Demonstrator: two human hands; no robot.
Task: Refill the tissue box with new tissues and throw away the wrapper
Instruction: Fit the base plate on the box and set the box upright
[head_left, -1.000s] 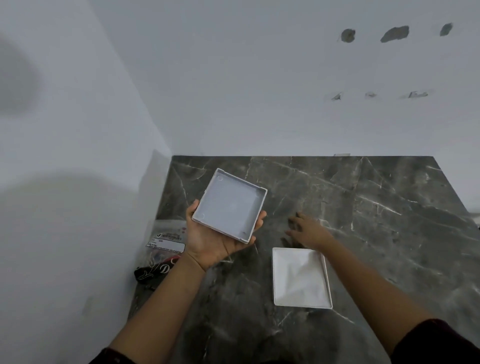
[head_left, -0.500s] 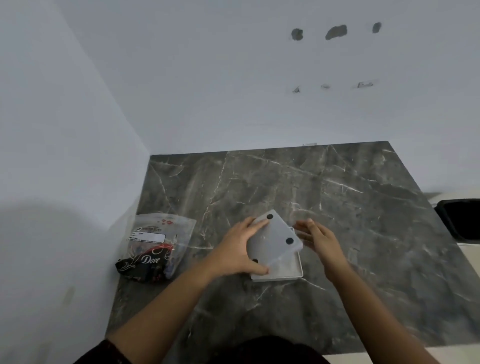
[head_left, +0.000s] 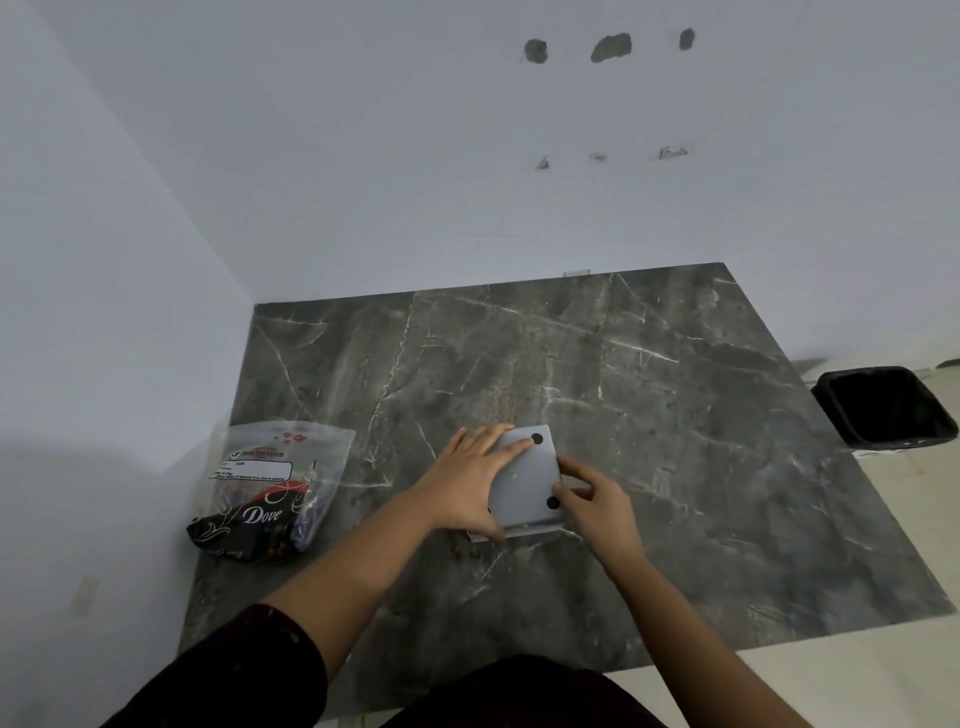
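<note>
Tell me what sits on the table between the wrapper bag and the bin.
The tissue box, with the left hand and right hand pressed on it, lies between the wrapper bag and the black bin. Otherwise the marble table is bare.

The table top (head_left: 649, 415) shows a dark grey marble pattern, smooth, pale veins running through it, with a soft sheen rather than a mirror gloss. Toward its front edge sits the tissue box (head_left: 524, 483), smooth matt light-grey plastic, two small black pads on its upturned face looking rubbery. Near the table's left edge lies a bag (head_left: 270, 488) of clear, glossy, crinkled plastic film with a white paper-like label, and glossy black printed packaging inside. The walls (head_left: 363, 182) are matt painted plaster, with rough chipped patches. Off the right edge stands a bin (head_left: 883, 410) lined with shiny black plastic.
</note>
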